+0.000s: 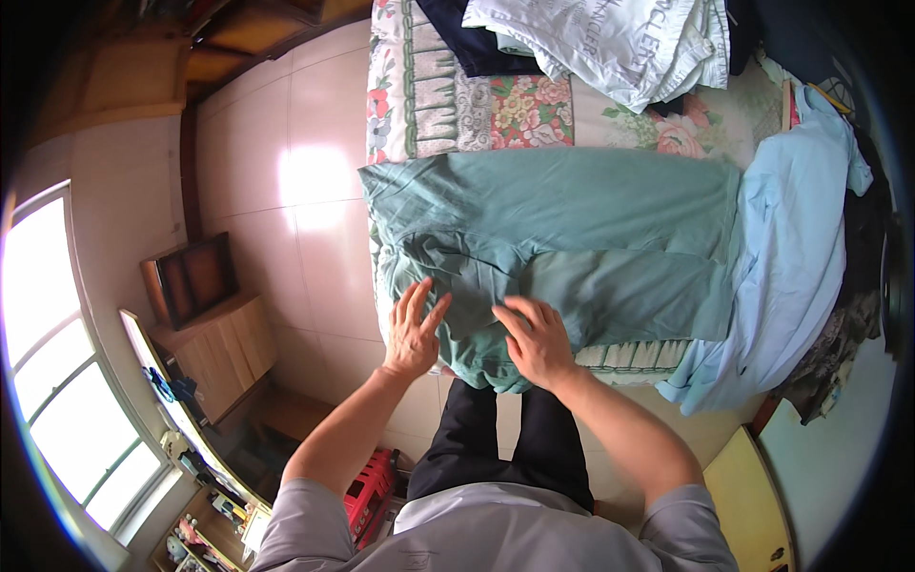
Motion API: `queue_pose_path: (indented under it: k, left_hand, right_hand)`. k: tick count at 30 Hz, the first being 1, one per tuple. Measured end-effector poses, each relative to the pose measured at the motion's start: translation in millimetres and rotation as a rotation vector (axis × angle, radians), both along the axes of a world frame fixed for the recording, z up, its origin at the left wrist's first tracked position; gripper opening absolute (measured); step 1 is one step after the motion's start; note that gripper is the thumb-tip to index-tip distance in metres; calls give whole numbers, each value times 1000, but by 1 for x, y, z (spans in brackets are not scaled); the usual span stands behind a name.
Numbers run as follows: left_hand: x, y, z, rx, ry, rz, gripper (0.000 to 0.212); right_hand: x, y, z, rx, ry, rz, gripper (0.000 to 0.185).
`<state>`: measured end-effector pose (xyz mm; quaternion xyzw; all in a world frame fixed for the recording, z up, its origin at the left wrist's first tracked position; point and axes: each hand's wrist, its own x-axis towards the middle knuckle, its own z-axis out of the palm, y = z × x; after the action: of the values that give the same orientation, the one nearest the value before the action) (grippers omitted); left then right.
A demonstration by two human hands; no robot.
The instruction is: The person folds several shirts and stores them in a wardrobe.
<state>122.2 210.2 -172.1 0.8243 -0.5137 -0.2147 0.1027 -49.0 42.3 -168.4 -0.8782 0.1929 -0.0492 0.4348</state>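
Note:
A green garment, seemingly a T-shirt (629,204), lies spread across a bed with a floral bedspread (532,114). Its far half looks fairly smooth, while the cloth between my hands is bunched and creased. My left hand (413,336) is over the left part of the garment, fingers spread and nothing held. To its right, my right hand (537,343) is above the same rumpled area with bent fingers apart and no cloth visibly pinched. Whether the fingertips touch the fabric is hard to tell. Part of the garment hangs over the near bed edge.
A light blue shirt (793,214) hangs over the bed's right side. White printed clothing (615,43) lies on dark clothing (472,43) at the far side. A wooden cabinet (221,357) stands left, and a red plastic crate (370,490) sits on the floor behind my left arm.

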Motion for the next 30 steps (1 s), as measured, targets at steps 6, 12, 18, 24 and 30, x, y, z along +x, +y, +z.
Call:
queue_pose_path:
  k: [6,12,18,24,30]
  left_hand:
    - [54,-42,1,-156,-57,-151,32]
    - [83,-69,-11,-100,252,257,8]
    - [97,-70,-46,8,583,656,44]
    - [96,-114,-11,20,396,649,34]
    - [79,-80,-23,43,426,661,29]
  right_hand:
    - [45,-20,-22,-142,10,103,27]
    - [111,-88,-23,470,-21,-252,26]
    - [113,-111,-49,501,138,-436,58]
    - [110,-106,-42,425,174,-413,25]
    - [114,-100,-71,406,46,-705,20]
